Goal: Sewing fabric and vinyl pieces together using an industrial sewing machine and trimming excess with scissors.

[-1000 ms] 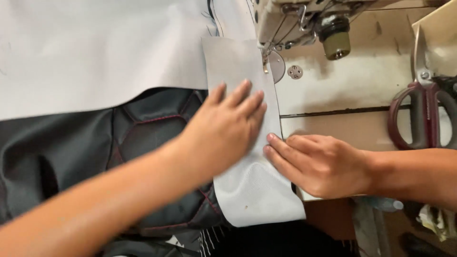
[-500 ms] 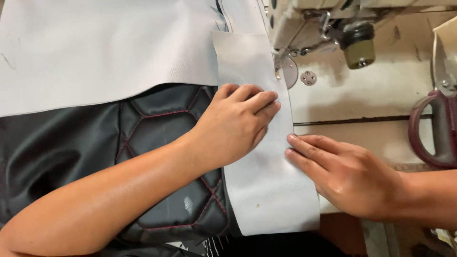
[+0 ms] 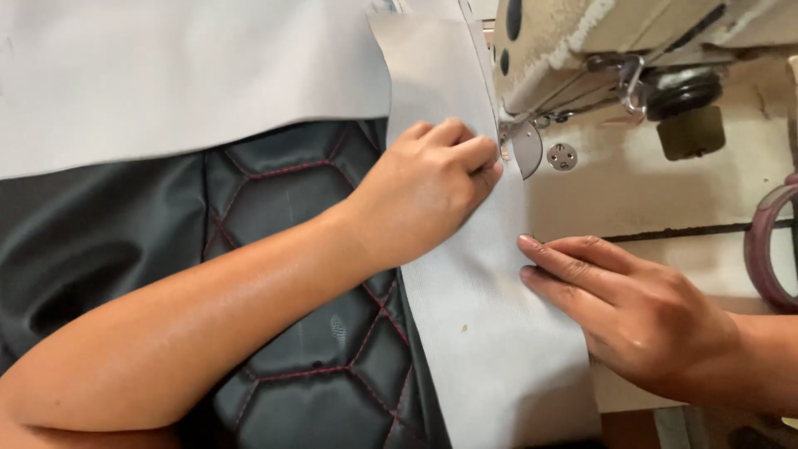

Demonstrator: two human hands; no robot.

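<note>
A long pale grey fabric strip (image 3: 490,333) lies across the sewing machine table, running up under the machine's presser foot (image 3: 509,143). My left hand (image 3: 428,187) rests on the strip with its fingers curled, fingertips close to the presser foot. My right hand (image 3: 632,312) lies flat on the strip's right edge, fingers pointing left. Under the strip's left side sits a black quilted leather panel (image 3: 291,366) with red hexagon stitching. A large pale grey sheet (image 3: 183,75) covers the panel's upper part.
The beige sewing machine head (image 3: 598,50) fills the upper right, with a dark knob (image 3: 686,112) hanging below it. A round metal plate (image 3: 563,156) sits in the cream table (image 3: 665,191). Maroon scissor handles (image 3: 769,241) lie at the right edge.
The view has closed in on the needle area. My left hand has slid up the strip toward the presser foot and curled its fingers. My right hand stays flat on the strip's right edge.
</note>
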